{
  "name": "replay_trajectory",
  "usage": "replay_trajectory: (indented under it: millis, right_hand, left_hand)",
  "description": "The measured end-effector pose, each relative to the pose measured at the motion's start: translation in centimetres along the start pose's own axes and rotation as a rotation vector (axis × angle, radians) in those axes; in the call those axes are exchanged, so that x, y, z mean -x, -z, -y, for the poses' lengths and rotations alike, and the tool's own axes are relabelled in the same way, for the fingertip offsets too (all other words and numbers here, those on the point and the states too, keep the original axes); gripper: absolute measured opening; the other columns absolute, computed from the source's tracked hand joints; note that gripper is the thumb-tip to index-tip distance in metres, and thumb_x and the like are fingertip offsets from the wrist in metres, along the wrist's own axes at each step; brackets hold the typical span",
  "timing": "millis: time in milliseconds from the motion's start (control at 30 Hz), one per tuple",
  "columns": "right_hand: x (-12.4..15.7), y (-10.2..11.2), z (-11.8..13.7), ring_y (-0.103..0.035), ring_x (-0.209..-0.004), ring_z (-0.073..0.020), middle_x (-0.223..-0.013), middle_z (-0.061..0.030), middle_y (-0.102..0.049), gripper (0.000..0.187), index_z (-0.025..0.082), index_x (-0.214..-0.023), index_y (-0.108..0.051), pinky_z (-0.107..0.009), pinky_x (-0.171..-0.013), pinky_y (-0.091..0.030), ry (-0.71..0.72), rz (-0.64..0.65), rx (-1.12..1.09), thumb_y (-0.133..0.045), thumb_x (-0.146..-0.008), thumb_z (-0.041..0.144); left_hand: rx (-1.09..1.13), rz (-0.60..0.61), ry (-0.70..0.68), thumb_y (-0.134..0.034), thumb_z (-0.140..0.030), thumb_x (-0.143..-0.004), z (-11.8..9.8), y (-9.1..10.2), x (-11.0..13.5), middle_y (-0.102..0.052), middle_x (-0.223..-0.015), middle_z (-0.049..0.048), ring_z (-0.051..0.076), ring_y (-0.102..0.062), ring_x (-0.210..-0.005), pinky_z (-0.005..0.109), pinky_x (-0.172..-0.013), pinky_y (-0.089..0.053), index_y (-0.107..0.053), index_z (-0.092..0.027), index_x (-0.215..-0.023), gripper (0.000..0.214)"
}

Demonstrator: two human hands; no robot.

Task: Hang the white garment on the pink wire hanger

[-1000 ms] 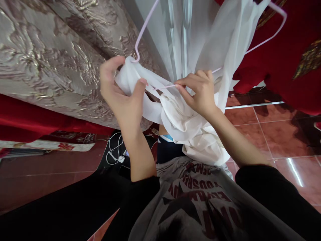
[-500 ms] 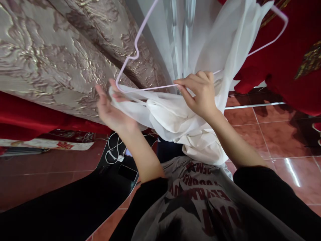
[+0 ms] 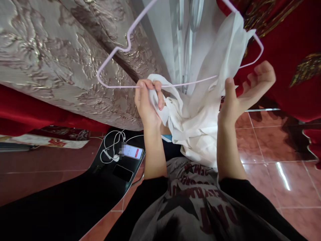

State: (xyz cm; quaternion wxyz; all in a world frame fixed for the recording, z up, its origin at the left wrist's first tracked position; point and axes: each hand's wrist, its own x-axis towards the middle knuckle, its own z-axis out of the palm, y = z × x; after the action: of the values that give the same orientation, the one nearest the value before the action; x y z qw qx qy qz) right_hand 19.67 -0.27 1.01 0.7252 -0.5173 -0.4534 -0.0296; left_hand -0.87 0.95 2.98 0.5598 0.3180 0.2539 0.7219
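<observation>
A pale lilac hanger (image 3: 120,49) spans the upper middle of the view, its hook out of sight. White sheer fabric (image 3: 200,124) is draped over the right part of its bottom bar and gathers in folds down to my lap. My left hand (image 3: 149,103) grips the bar left of centre, with an edge of the white fabric between its fingers. Beside the draped part, at the right, my right hand (image 3: 244,92) is open, thumb up and fingers spread. Its palm is near the cloth; whether it touches the fabric I cannot tell.
A black bench (image 3: 75,197) at lower left bears a lit phone (image 3: 132,151), a dark phone (image 3: 122,172) and a white cable (image 3: 112,145). Patterned silvery curtains (image 3: 50,60) hang at left, red cloth (image 3: 283,67) at right. Tiled floor (image 3: 273,144) lies below.
My left hand has moved right and closed on the bar and fabric edge. My right hand has let go of the bar and moved right, opening. The hanger has shifted left.
</observation>
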Motion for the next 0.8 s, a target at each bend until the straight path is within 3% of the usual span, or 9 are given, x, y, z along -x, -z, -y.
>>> replay_trajectory:
  millis: [67, 167, 367, 467, 667, 800]
  right_hand:
    - [0.2, 0.2, -1.8, -0.058, -0.121, -0.0218, -0.13, -0.0108, -0.056, 0.069, 0.022, -0.127, -0.052, -0.042, -0.106, -0.05, -0.209, 0.151, -0.143, -0.074, -0.076, 0.064]
    - [1.2, 0.2, -2.5, -0.062, -0.097, -0.0158, -0.1, -0.0058, -0.061, 0.052, 0.018, -0.101, -0.058, -0.038, -0.094, -0.053, -0.289, 0.422, -0.186, -0.068, -0.081, 0.064]
    - [1.0, 1.2, 0.0, -0.044, -0.065, -0.0073, -0.069, -0.0005, -0.05, 0.04, 0.016, -0.077, -0.059, -0.026, -0.065, -0.043, -0.162, 0.333, 0.087, -0.061, -0.09, 0.054]
    - [-0.1, 1.5, -0.1, -0.042, -0.061, -0.0069, -0.065, -0.0005, -0.049, 0.041, 0.015, -0.075, -0.062, -0.025, -0.062, -0.039, -0.105, 0.279, 0.131, -0.057, -0.092, 0.051]
    - [-1.3, 1.6, -0.6, -0.041, -0.064, -0.0076, -0.064, 0.0002, -0.039, 0.042, 0.016, -0.063, -0.045, -0.026, -0.063, -0.038, -0.047, 0.144, 0.112, -0.064, -0.087, 0.044]
    - [-2.4, 1.6, 0.9, -0.049, -0.065, -0.0093, -0.068, -0.0033, -0.053, 0.021, 0.017, -0.067, -0.054, -0.028, -0.065, -0.042, -0.124, 0.296, -0.052, -0.058, -0.086, 0.026]
  left_hand:
    - [0.016, -0.011, 0.0, -0.028, -0.033, -0.112, 0.0, -0.1, 0.1, -0.056, -0.072, 0.0011, 0.005, -0.027, -0.036, 0.023, -0.036, -0.015, -0.044, -0.02, -0.077, 0.041]
    - [0.015, -0.037, 0.0, -0.039, -0.034, -0.11, 0.1, -0.5, 0.4, -0.055, -0.073, 0.0018, 0.004, -0.028, -0.035, 0.021, -0.034, -0.016, -0.045, -0.02, -0.075, 0.039]
    - [-0.017, 0.011, -0.083, -0.033, -0.03, -0.111, -0.2, -0.3, 0.3, -0.052, -0.07, 0.0005, 0.004, -0.029, -0.033, 0.02, -0.032, -0.013, -0.046, -0.019, -0.074, 0.041]
    - [-0.017, 0.056, -0.092, -0.035, -0.029, -0.11, -0.3, -0.1, 0.2, -0.054, -0.072, 0.0012, 0.004, -0.029, -0.033, 0.022, -0.032, -0.013, -0.049, -0.019, -0.074, 0.04]
    - [-0.003, 0.07, -0.062, -0.053, -0.035, -0.106, -0.1, 0.0, 0.6, -0.055, -0.075, 0.0008, 0.002, -0.033, -0.035, 0.023, -0.035, -0.019, -0.051, -0.021, -0.075, 0.034]
    - [-0.004, 0.058, -0.056, -0.055, -0.036, -0.105, -0.1, 0.0, 0.4, -0.055, -0.075, 0.0004, 0.002, -0.034, -0.035, 0.023, -0.036, -0.021, -0.049, -0.021, -0.075, 0.035]
